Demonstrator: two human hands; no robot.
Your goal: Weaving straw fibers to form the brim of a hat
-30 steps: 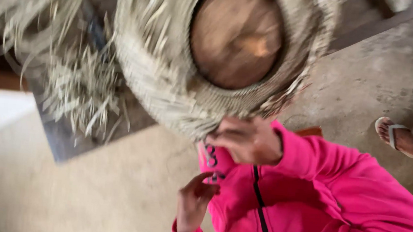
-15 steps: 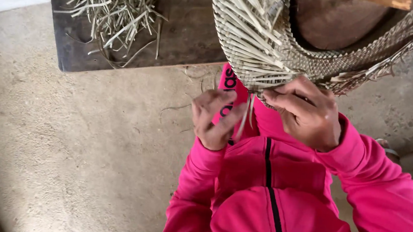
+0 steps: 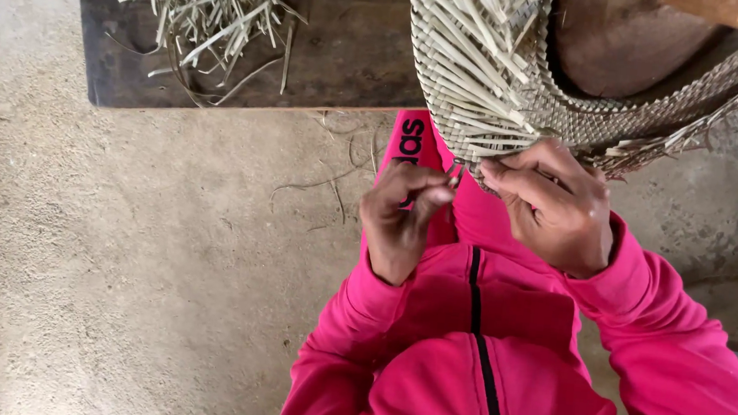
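The hands have parted slightly, left hand (image 3: pixel 399 219) and right hand (image 3: pixel 556 206) pinching half-hidden strands of the woven hat (image 3: pixel 505 77).

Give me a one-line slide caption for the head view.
Left hand pinches a straw strand at the woven hat brim while the right hand grips its edge.

Above both hands, the woven straw hat (image 3: pixel 521 96) is pale tan in a fine criss-cross plait. Below them, the zip jacket (image 3: pixel 497 370) is bright pink, its zip black. Left of the left hand (image 3: pixel 399 219), loose straw strips (image 3: pixel 217 7) are pale greenish-tan on a dark brown board (image 3: pixel 346 63).
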